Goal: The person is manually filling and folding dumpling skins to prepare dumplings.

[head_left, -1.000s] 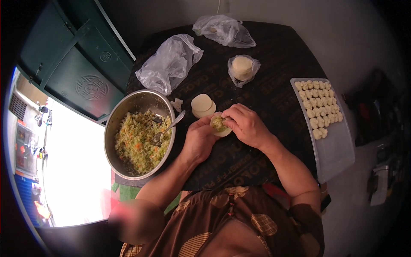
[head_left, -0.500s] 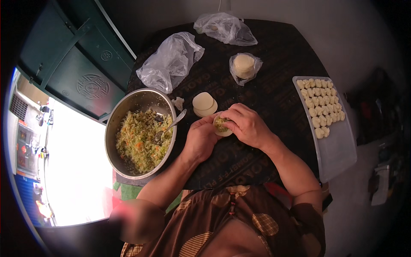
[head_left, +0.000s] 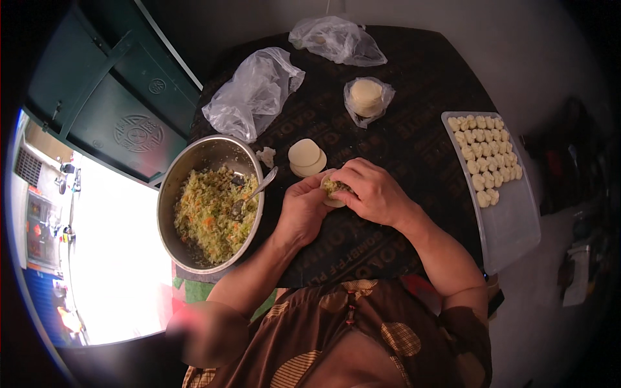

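Between my two hands is a round dumpling wrapper (head_left: 332, 201) with chopped vegetable filling (head_left: 334, 186) in its middle. My left hand (head_left: 303, 207) cradles it from the left, thumb along its edge. The fingers of my right hand (head_left: 372, 193) pinch the wrapper's right and upper rim and partly hide it. Just beyond my left fingertips, a few flat round wrappers (head_left: 304, 153) overlap on the table. To the left stands a metal bowl (head_left: 167, 227) of shredded vegetable filling (head_left: 210, 216), with a metal spoon (head_left: 264, 183) resting in it.
At the right edge, a pale plastic tray (head_left: 509, 236) holds rows of folded dumplings (head_left: 482, 153). Farther back lie a bagged stack of wrappers (head_left: 367, 96) and two crumpled clear plastic bags (head_left: 251, 97) (head_left: 336, 42). A small white scrap (head_left: 266, 156) sits beside the bowl on the dark table (head_left: 414, 90).
My right fingers have shifted slightly over the wrapper, covering more of its right side. Both hands stay in nearly the same place. The whole view has moved a little.
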A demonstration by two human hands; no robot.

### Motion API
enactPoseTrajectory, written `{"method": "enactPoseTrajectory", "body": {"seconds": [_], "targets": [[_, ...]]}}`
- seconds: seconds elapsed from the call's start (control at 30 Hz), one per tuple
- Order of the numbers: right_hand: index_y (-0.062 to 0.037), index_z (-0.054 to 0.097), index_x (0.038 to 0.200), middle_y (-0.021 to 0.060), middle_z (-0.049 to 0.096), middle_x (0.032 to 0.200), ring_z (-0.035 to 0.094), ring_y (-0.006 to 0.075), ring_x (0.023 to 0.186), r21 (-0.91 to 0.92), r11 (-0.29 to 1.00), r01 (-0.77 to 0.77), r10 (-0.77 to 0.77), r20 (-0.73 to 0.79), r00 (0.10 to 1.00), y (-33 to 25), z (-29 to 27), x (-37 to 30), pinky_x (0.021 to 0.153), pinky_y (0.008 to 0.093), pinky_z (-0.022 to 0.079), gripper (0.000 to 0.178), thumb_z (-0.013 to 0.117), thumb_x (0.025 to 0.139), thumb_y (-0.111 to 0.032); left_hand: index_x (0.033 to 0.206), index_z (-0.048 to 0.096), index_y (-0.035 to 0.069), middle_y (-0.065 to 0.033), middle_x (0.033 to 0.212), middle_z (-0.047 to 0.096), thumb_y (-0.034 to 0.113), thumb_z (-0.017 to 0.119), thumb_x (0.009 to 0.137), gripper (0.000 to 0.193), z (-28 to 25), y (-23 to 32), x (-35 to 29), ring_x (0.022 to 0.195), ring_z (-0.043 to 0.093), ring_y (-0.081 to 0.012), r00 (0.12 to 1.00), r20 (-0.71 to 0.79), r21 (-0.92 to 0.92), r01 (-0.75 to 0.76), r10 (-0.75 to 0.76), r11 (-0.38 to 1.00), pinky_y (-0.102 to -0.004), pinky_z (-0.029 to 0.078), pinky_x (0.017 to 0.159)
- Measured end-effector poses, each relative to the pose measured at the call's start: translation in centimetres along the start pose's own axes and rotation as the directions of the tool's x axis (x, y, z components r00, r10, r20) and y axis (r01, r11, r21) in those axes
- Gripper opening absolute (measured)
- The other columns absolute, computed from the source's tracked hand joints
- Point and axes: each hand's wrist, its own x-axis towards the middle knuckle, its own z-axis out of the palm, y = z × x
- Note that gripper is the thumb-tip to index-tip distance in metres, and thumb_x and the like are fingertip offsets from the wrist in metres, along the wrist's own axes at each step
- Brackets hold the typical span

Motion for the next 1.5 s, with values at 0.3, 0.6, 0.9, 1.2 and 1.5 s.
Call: {"method": "enactPoseTrajectory", "body": {"seconds": [0.3, 0.6, 0.9, 1.2, 1.5], "targets": [[-0.0061, 0.060, 0.096, 0.0079, 0.056, 0.085, 0.059, 0.0267, 0.084, -0.054, 0.998, 0.011, -0.012, -0.013, 1.000, 0.2, 0.5, -0.2, 0.071, 0.0372, 0.051, 0.022, 0.070, 0.076, -0.008, 0.117, 0.056, -0.008, -0.0122, 0.108, 0.063, -0.003, 0.046, 0.086, 0.032, -0.3, -0.1, 0.2, 0.097, 0.063, -0.0206, 1.000, 0.024, 0.016, -0.001, 0.001, 1.000, -0.0350, 0.052, 0.089], [-0.0064, 0.061, 0.094, 0.0080, 0.056, 0.085, 0.059, 0.0263, 0.083, -0.032, 0.999, 0.001, -0.001, -0.004, 1.000, 0.2, 0.4, -0.2, 0.070, 0.0368, 0.051, 0.020, 0.070, 0.077, -0.007, 0.118, 0.056, -0.008, -0.0117, 0.109, 0.063, 0.003, 0.045, 0.092, 0.030, -0.2, -0.2, 0.1, 0.098, 0.063, -0.0192, 1.000, 0.024, 0.012, -0.008, 0.007, 1.000, -0.0343, 0.051, 0.089], [-0.0039, 0.060, 0.093, 0.0104, 0.058, 0.086, 0.059, 0.0296, 0.083, 0.019, 1.000, 0.006, -0.006, -0.025, 1.000, 0.3, 0.0, -0.1, 0.071, 0.0388, 0.050, 0.027, 0.073, 0.070, -0.007, 0.119, 0.054, -0.008, -0.0130, 0.112, 0.061, 0.007, 0.042, 0.089, 0.036, 0.0, 0.2, 0.1, 0.100, 0.062, -0.0205, 0.998, 0.067, 0.039, -0.017, 0.014, 0.999, -0.0347, 0.049, 0.090], [-0.0034, 0.060, 0.102, 0.0091, 0.057, 0.089, 0.060, 0.0266, 0.086, -0.073, 0.997, 0.011, -0.011, -0.010, 1.000, 0.3, 0.3, -0.2, 0.072, 0.0367, 0.052, 0.031, 0.072, 0.074, -0.011, 0.124, 0.049, -0.008, -0.0154, 0.117, 0.058, 0.016, 0.039, 0.089, 0.043, -0.7, 0.0, 0.2, 0.107, 0.058, -0.0247, 0.994, 0.106, -0.082, -0.007, 0.016, 0.997, -0.0401, 0.046, 0.094], [-0.0016, 0.060, 0.093, 0.0108, 0.061, 0.081, 0.062, 0.0273, 0.077, 0.118, 0.993, -0.006, 0.020, -0.119, 0.993, 0.8, 0.3, 0.1, 0.068, 0.0354, 0.051, 0.019, 0.068, 0.076, -0.002, 0.119, 0.054, -0.008, -0.0140, 0.113, 0.061, 0.008, 0.044, 0.096, 0.030, -0.6, -0.3, 0.2, 0.103, 0.061, -0.0222, 0.999, 0.037, -0.012, -0.025, 0.026, 1.000, -0.0393, 0.048, 0.095]]}}
